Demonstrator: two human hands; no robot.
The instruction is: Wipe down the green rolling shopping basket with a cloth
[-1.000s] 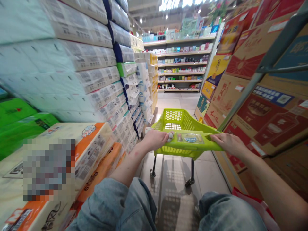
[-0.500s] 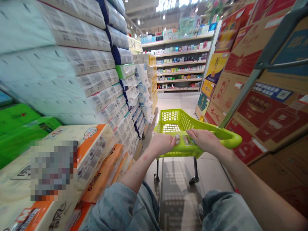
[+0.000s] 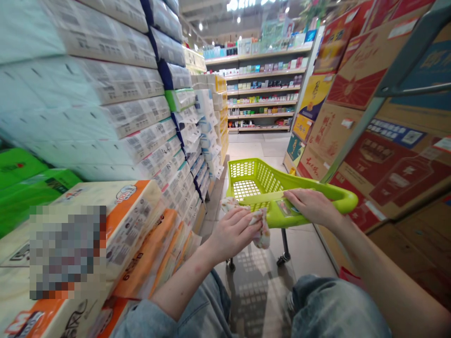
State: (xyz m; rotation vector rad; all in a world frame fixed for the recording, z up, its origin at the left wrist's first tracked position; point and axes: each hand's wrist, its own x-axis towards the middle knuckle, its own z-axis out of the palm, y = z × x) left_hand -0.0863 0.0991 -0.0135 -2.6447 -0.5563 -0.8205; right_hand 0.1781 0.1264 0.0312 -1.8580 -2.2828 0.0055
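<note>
A lime-green plastic shopping cart (image 3: 253, 180) stands on the aisle floor in front of me, its basket empty. My right hand (image 3: 310, 206) rests on the middle of the cart's handle bar (image 3: 338, 202), fingers curled over it. My left hand (image 3: 234, 230) is off the handle, just left of it and a little lower, closed on a crumpled patterned cloth (image 3: 262, 232) that hangs from my fingers.
Stacked tissue and paper packs (image 3: 134, 122) wall the left side, with orange packs (image 3: 141, 225) by my elbow. Cardboard boxes (image 3: 387, 159) on a metal rack line the right. The tiled aisle floor (image 3: 257, 150) runs to shelves (image 3: 264, 89) at the far end.
My left hand came off the cart handle with the cloth and dropped to the left. My right hand slid from the handle's right end to its middle. The cart swung slightly.
</note>
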